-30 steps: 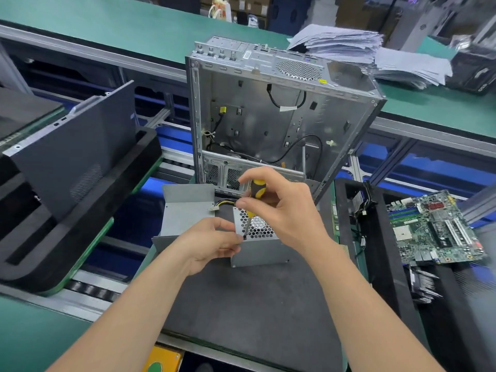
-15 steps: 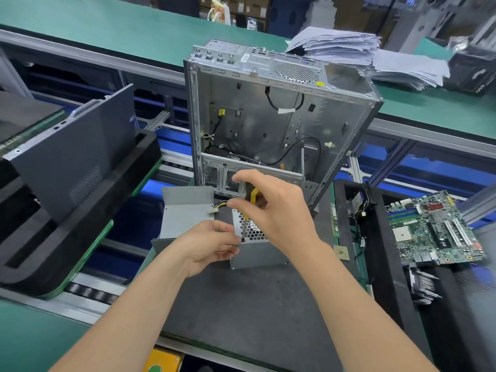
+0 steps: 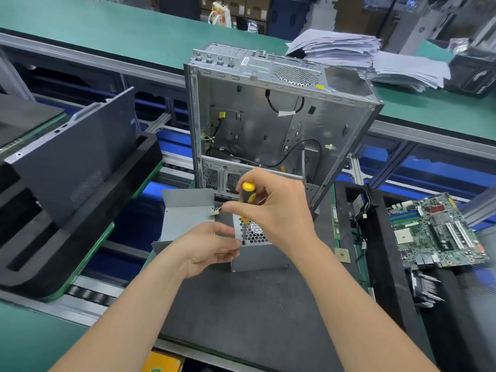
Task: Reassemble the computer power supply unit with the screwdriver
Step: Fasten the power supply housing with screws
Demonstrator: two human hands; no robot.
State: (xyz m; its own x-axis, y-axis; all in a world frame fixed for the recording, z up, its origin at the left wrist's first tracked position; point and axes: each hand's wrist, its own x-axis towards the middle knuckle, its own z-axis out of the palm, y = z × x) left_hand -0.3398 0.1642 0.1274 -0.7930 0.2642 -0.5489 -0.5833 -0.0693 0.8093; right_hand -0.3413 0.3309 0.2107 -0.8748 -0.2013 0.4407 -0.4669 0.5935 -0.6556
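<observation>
The grey power supply unit [image 3: 259,257] with a honeycomb grille sits on the dark mat [image 3: 255,304]. My right hand [image 3: 279,210] grips the yellow-and-black screwdriver [image 3: 247,196] upright, with its tip down at the unit's near-left top corner. My left hand [image 3: 208,247] holds the unit's left side, and its fingertips pinch right at the screwdriver's tip. Whatever sits under the tip is hidden. A bent grey metal cover [image 3: 185,210] lies just left of the unit, with a small wire connector [image 3: 213,212] beside it.
An open metal computer case [image 3: 268,116] stands upright right behind the unit. A dark side panel [image 3: 72,146] leans in a black foam tray [image 3: 75,224] at the left. At the right lies a green motherboard [image 3: 440,232], with cables [image 3: 362,210] on another black tray. Paper stacks [image 3: 349,52] sit on the far bench.
My right hand has shifted round the screwdriver's handle, so its yellow cap shows again above my fingers. The tip stays at the same corner. My left hand has hardly moved.
</observation>
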